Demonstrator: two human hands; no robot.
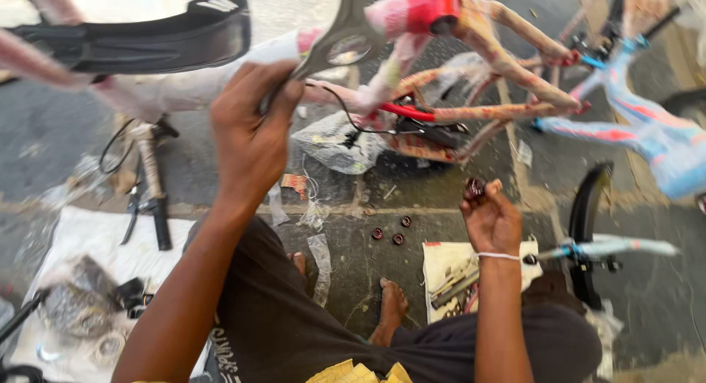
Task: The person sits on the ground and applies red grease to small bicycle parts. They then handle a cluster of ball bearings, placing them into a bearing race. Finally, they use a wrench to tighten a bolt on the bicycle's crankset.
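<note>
My left hand point(250, 129) is raised and closed around a grey metal bicycle part point(340, 41) with a round opening, held against a paper-wrapped red bicycle frame point(441, 66). Lower right, my right hand point(489, 220) pinches a small dark red ring-shaped bearing part point(475, 187) at its fingertips. Three similar small round parts point(391, 232) lie on the floor between my hands. A thin white band circles my right wrist.
A black mudguard point(147, 37) lies upper left, a second wrapped blue frame point(647, 133) upper right. A handlebar with brake lever point(151, 199) lies at left over white sheeting point(66, 243). A tool box point(456, 280) and a black mudguard point(588, 221) sit right. My bare feet point(390, 309) rest on the concrete.
</note>
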